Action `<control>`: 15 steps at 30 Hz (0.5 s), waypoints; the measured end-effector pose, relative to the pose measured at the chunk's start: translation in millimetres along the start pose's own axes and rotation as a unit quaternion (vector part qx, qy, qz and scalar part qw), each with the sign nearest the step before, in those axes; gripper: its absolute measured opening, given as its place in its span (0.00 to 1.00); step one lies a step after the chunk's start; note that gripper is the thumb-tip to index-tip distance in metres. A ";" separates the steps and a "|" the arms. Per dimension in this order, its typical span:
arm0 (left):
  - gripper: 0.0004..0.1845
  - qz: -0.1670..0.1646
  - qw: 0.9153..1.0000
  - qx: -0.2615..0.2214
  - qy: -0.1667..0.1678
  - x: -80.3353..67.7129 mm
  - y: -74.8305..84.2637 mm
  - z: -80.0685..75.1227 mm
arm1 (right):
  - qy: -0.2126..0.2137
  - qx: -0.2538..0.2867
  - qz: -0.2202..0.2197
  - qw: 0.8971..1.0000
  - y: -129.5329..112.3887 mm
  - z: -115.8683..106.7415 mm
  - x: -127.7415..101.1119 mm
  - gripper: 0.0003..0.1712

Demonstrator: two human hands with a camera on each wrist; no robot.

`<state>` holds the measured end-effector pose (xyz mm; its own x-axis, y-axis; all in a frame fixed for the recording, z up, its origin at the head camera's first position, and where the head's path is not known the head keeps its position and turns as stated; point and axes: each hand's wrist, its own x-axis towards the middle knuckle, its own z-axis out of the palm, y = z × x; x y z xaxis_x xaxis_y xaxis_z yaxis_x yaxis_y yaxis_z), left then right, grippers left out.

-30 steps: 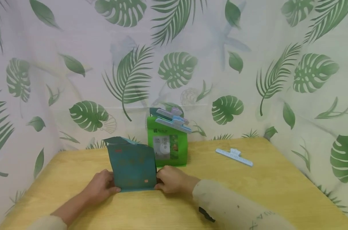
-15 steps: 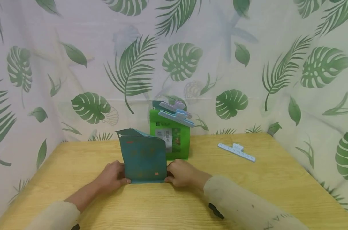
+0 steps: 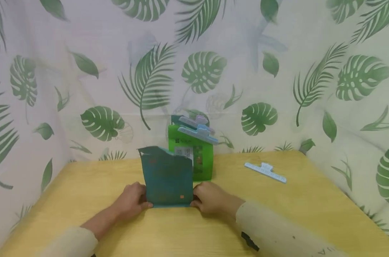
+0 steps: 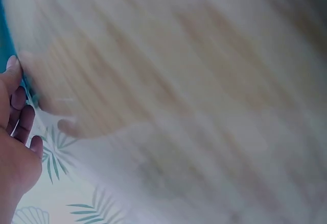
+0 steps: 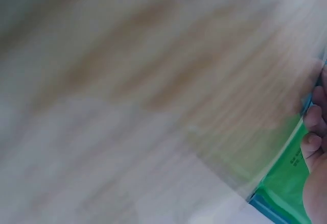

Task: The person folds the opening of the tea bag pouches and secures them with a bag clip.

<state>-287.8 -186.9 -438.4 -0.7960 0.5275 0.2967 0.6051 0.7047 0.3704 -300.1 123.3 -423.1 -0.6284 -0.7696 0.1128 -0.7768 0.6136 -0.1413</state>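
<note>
Wooden table (image 3: 310,214), walled on three sides by a leaf-print curtain (image 3: 278,71). From where I stand, the person sits at the near edge with both forearms resting on the wood.

Teal pouch (image 3: 167,176) — standing upright near the table's middle, base on the wood, printed face toward the person. Long axis vertical. Its top edge is uneven: higher at the left corner, dipping toward the right, and it looks open, with no clip on it.

Green pouch (image 3: 199,157) — just behind the teal one and partly hidden by it, also upright. It already carries two pale sealing clips (image 3: 197,131) across its top, tilted down to the right.

Left hand (image 3: 133,200) pinches the teal pouch's lower left edge, thumb in front, fingers curled behind. Right hand (image 3: 210,198) grips the lower right edge the same way. The left wrist view shows fingertips (image 4: 13,71) against a teal sliver; the right wrist view is blurred, showing only fingers (image 5: 314,132) beside teal and green.

Spare blue clip (image 3: 266,172) lies flat on the table, well apart to the right, its long axis running left-back to right-front.

Judgement on progress: one pouch appears sealed; the teal one is only being stood and steadied. Closing its top and fitting the spare clip seem to remain — roughly mid-way.
</note>
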 end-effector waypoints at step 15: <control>0.08 0.025 1.000 0.013 -0.010 17.4 21.3 6.3 | 0.022 -0.022 -0.007 1.000 16.9 -4.9 -23.1 0.18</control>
<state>-288.8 -159.8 -430.9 -0.7655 0.5713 0.2961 0.6433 0.6898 0.3323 -298.9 152.3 -423.3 -0.6183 -0.7701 0.1571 -0.7857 0.6109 -0.0972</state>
